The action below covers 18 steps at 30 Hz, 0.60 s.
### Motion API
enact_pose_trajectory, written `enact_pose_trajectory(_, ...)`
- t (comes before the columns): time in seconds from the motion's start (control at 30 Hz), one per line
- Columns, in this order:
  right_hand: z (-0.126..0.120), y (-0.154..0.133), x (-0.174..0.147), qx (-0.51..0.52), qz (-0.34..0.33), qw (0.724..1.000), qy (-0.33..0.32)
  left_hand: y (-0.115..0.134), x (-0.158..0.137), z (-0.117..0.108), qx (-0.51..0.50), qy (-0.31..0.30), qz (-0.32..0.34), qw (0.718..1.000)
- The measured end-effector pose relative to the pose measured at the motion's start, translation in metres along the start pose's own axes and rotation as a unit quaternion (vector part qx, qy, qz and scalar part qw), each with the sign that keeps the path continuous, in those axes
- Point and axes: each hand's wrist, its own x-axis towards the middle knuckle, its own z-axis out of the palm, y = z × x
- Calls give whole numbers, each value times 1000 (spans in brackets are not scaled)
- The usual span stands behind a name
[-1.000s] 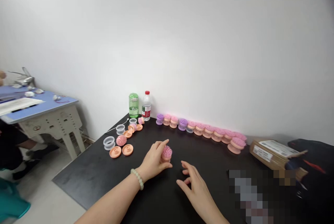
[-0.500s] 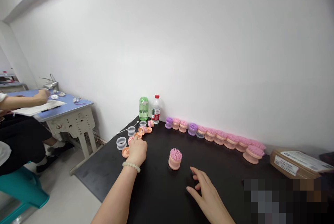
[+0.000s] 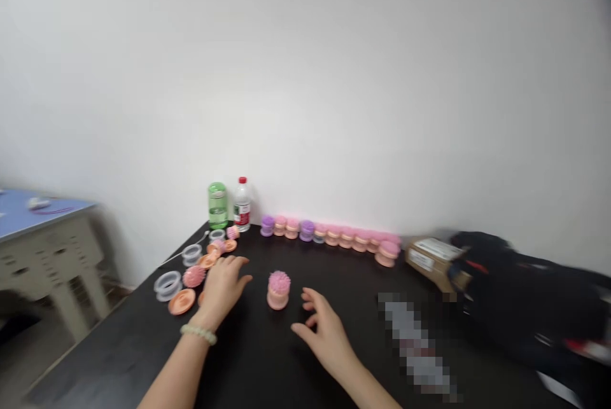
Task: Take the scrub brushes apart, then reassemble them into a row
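Brush (image 3: 278,291) on table (image 3: 238,361), before a brush row (image 3: 333,236), rings (image 3: 192,261) left, box (image 3: 424,261) right

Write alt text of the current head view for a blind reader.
An open left hand and an open right hand flank a round-based pink bristled brush standing upright on a black tabletop. Round peach discs and translucent plastic rings lie at left; pink and purple bristled brushes form a row along the white wall.
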Motion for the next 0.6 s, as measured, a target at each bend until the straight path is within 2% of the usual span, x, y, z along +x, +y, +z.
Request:
enact_pose_trajectory(0.1,13,-15,17,-39,3,999,-10,-11,7,9,-29,37,33,998)
enact_pose_trajectory(0.13,16,-18,24,-62,-1,998,-14,-14,9,13,-31,67,46,996)
enact_pose_trajectory(0.2,20,-20,38,-89,21,996,10,-20,12,22,-33,103,65,992)
enact_pose_trajectory(0.37,14,-13,71,-138,79,985,59,-22,12,29,-23,117,91,989)
enact_pose_trajectory(0.47,-4,1,94,-170,118,975,75,-16,10,26,-16,114,94,989)
enact_pose_trajectory(0.6,-55,30,122,-225,195,946,128,-8,8,25,-7,121,114,986)
